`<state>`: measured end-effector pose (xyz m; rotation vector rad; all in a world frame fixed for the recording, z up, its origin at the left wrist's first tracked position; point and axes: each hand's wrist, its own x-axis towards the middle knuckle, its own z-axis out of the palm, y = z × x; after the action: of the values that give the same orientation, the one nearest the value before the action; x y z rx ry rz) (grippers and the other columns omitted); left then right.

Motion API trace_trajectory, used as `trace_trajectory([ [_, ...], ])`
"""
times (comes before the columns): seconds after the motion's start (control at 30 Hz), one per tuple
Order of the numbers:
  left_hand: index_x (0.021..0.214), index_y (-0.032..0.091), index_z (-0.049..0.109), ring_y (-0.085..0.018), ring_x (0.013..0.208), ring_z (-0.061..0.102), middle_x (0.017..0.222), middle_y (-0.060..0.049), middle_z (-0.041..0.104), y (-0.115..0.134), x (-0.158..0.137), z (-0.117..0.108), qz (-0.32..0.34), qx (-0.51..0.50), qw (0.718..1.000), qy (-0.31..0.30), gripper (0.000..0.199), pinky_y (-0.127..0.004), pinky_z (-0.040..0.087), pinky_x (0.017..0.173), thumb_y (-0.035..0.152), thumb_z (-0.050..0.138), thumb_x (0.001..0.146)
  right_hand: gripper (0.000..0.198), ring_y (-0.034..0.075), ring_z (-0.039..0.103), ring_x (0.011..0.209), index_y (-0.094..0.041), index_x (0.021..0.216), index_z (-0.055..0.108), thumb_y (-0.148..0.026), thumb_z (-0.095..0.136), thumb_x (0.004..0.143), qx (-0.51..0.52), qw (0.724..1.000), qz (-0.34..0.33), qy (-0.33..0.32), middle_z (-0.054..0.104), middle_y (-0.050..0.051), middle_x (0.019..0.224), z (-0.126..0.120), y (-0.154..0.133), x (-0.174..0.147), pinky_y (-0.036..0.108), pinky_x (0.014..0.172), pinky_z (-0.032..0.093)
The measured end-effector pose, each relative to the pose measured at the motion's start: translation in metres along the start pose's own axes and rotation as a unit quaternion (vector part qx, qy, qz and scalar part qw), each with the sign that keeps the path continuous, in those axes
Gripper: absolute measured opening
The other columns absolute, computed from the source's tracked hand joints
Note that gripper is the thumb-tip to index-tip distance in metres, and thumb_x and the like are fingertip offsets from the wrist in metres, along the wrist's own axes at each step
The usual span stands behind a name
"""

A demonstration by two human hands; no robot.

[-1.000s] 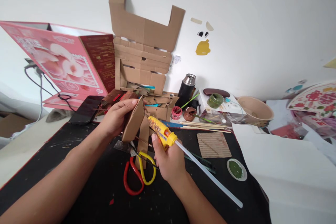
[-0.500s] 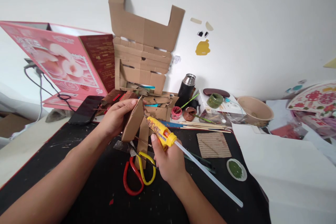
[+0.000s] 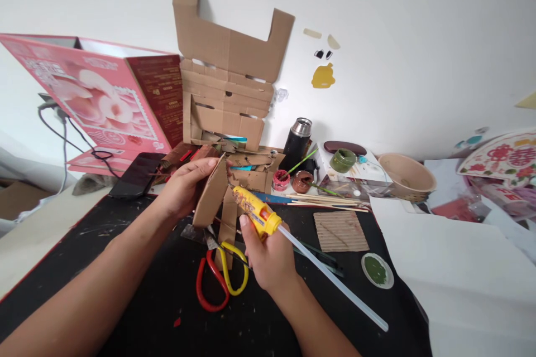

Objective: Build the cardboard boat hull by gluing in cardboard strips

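Note:
My left hand point(image 3: 188, 184) is closed on a small cardboard piece point(image 3: 210, 195), holding it tilted up above the table with the thumb along its upper edge. My right hand point(image 3: 270, 254) wraps round a yellow hot glue gun point(image 3: 256, 209). Its nozzle points up and left at the cardboard; whether the tip touches it I cannot tell. A long clear glue stick point(image 3: 335, 279) juts out of the gun's back end. Below the cardboard lie scissors point(image 3: 220, 279) with one red and one yellow handle, their blades partly hidden by cardboard strips.
A black mat point(image 3: 151, 301) covers the table. Behind my hands are cardboard scraps point(image 3: 255, 178), a black flask point(image 3: 298, 142) and open paint jars point(image 3: 281, 179). To the right lie thin sticks point(image 3: 326, 202), a corrugated square point(image 3: 341, 231) and a lid with green paint point(image 3: 377, 270). A pink box point(image 3: 100, 100) stands left.
Almost nothing differs. The cardboard piece and the glue gun's nozzle have shifted very slightly; both hands keep their hold.

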<state>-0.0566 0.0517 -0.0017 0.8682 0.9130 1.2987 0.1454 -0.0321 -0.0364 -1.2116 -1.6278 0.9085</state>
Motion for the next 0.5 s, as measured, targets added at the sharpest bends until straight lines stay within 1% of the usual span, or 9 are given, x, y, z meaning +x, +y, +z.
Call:
trace_trajectory([
  [0.23, 0.095, 0.014, 0.086, -0.020, 0.066, 0.073, 0.080, -0.008, 0.081, 0.0002, -0.0002, 0.0002, -0.006, 0.000, 1.000, 0.002, 0.050, -0.027, 0.060, 0.060, 0.049, 0.101, 0.063, 0.048, 0.015, 0.056, 0.041, -0.019, 0.088, 0.073, -0.056, 0.050, 0.107, -0.005, 1.000, -0.003, 0.006, 0.052, -0.003, 0.046, 0.0001, 0.0000, 0.0009, 0.022, 0.042, 0.041],
  [0.33, 0.095, 0.014, 0.087, -0.020, 0.065, 0.073, 0.079, -0.008, 0.081, 0.0003, -0.0009, 0.0012, -0.007, 0.000, 1.000, 0.004, 0.049, -0.026, 0.060, 0.059, 0.050, 0.100, 0.064, 0.050, 0.015, 0.055, 0.041, -0.019, 0.084, 0.072, -0.057, 0.050, 0.107, -0.005, 1.000, 0.000, 0.002, 0.052, -0.002, 0.046, -0.0002, -0.0012, 0.0006, 0.022, 0.042, 0.040],
  [0.5, 0.092, 0.014, 0.087, -0.019, 0.066, 0.073, 0.080, -0.007, 0.081, 0.0002, -0.0010, 0.0034, -0.007, 0.007, 1.000, 0.006, 0.049, -0.025, 0.059, 0.058, 0.051, 0.101, 0.062, 0.047, 0.015, 0.056, 0.042, -0.019, 0.086, 0.070, -0.057, 0.050, 0.107, 0.004, 1.000, 0.004, 0.001, 0.053, -0.003, 0.047, -0.0007, -0.0010, 0.0001, 0.021, 0.042, 0.042],
])
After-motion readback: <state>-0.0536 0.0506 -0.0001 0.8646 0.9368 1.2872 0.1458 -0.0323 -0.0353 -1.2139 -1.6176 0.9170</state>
